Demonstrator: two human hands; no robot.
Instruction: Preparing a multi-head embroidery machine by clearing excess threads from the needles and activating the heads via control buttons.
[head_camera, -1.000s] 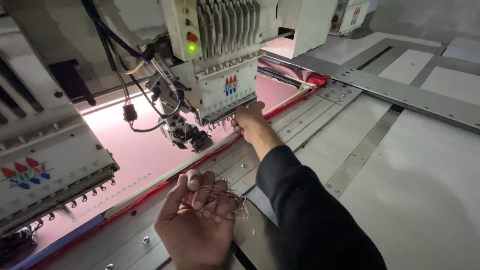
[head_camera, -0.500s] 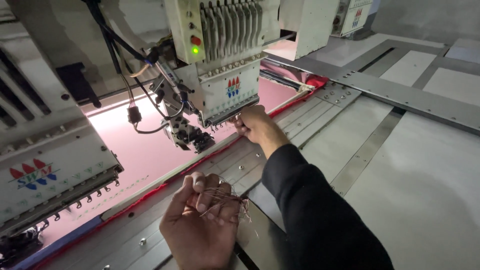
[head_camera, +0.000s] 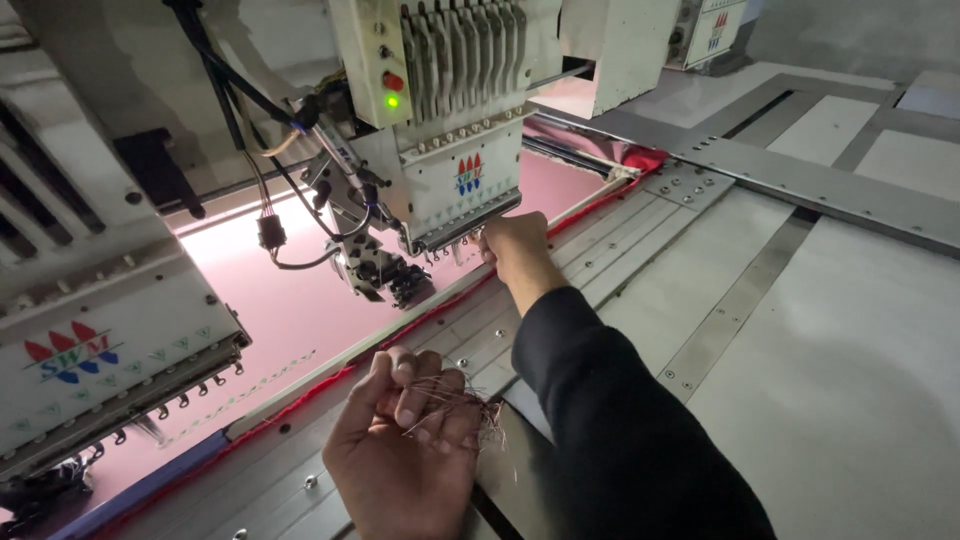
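My left hand (head_camera: 405, 450) hovers low over the metal frame rail and is closed around a small tangle of loose thread ends (head_camera: 462, 405). My right hand (head_camera: 514, 248), in a dark sleeve, reaches up to the needle row at the bottom of the middle embroidery head (head_camera: 452, 130). Its fingers are pinched together right under the needles; what they pinch is too small to tell. Pink fabric (head_camera: 300, 300) is stretched flat beneath the head.
A second embroidery head (head_camera: 95, 350) hangs at the left, another (head_camera: 705, 30) at the far right. Black cables (head_camera: 265, 215) dangle beside the middle head. A red-edged frame bar (head_camera: 330, 375) borders the fabric. The grey machine table (head_camera: 830, 330) spreads to the right.
My right hand has stayed at the needle row with only small shifts. My left hand has kept the thread tangle and curled a little tighter. The view has shifted slightly.
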